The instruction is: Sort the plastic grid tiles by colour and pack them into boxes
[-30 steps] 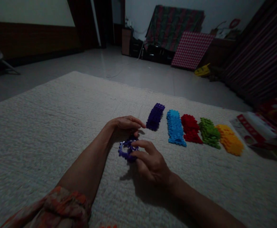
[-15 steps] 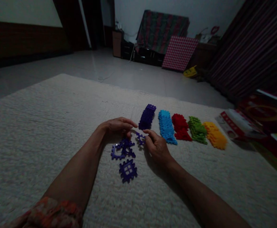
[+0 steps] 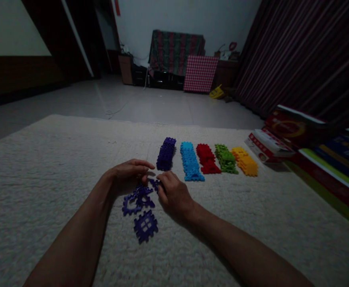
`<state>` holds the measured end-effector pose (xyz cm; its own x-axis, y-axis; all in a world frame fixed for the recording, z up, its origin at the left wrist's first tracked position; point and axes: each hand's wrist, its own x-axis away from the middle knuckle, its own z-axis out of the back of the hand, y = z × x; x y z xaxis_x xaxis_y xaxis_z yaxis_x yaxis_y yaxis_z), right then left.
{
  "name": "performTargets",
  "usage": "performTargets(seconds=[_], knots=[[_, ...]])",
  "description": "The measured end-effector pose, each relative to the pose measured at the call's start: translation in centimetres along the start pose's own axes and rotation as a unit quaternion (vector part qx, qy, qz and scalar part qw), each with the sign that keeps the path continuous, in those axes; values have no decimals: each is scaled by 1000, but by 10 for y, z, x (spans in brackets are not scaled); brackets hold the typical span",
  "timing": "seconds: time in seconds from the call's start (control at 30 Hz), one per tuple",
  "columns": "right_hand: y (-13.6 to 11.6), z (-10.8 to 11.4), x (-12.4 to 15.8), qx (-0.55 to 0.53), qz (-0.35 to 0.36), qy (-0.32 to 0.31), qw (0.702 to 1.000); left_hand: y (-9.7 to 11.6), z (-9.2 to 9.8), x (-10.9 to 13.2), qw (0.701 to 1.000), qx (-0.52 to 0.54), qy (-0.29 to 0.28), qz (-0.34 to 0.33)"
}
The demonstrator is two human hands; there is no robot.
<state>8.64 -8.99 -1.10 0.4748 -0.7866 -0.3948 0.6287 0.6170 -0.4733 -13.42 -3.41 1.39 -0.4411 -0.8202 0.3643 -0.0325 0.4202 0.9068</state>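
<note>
My right hand (image 3: 176,195) is closed on a small purple interlocking tile (image 3: 154,184) with notched edges, mostly covered by the fingers. To its left, my left hand (image 3: 132,169) hangs over the loose purple tiles, index finger stretched out and thumb apart. Beneath that hand lies a jumble of purple notched tiles (image 3: 131,204), some with open centres. Nearer to me, a square purple tile with a window pattern (image 3: 145,226) lies flat on its own. Just beyond my fingertips is an overlapping row of purple tiles (image 3: 166,154).
Rows of blue tiles (image 3: 190,161), red tiles (image 3: 208,159), green tiles (image 3: 226,159) and yellow tiles (image 3: 245,162) lie to the right on a cream mat (image 3: 57,159). Boxes (image 3: 271,145) and books (image 3: 338,167) stand at the right edge.
The view has turned right and tipped up, so everything sits further left. My right hand has drawn closer to my left, with the small purple tile still in it.
</note>
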Motion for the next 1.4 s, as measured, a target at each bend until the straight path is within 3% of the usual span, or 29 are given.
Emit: performTargets(seconds=[0.27, 1.4], knots=[[-1, 1, 0, 33, 5, -34, 999, 0, 4, -2, 1000, -17, -7, 10], [-1, 2, -1, 73, 15, -44, 996, -2, -5, 3, 999, 29, 37, -2]])
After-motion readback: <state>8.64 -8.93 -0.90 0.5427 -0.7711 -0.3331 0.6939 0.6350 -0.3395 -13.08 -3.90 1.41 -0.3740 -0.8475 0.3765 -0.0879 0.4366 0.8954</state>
